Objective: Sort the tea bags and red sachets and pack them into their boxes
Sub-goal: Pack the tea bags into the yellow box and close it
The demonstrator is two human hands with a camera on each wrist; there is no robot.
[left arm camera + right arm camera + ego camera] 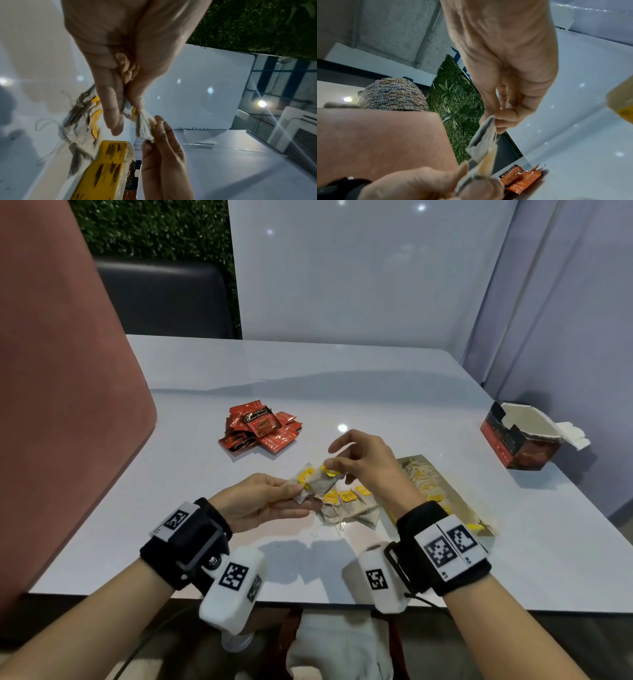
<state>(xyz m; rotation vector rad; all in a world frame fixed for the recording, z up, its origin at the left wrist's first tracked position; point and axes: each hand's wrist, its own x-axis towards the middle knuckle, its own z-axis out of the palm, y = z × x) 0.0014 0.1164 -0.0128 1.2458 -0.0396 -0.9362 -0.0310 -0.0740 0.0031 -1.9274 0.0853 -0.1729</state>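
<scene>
left hand point(263, 501) grips held tea bags point(317, 481) above near table point(376, 392); right hand point(363, 463) pinches same bundle | loose tea bags point(349, 508) beneath; yellow box point(442, 491) right | red sachets point(260, 429) far left; red box point(520, 440) far right

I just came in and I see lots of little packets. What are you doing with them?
A person is sorting tea things at a white table. Both hands hold a small bunch of tea bags above the table: the left hand grips one end, the right hand pinches the other. More tea bags lie beneath, beside a long open box already partly filled. The red sachets sit in a pile farther back, and their red box stands open at the right.
</scene>
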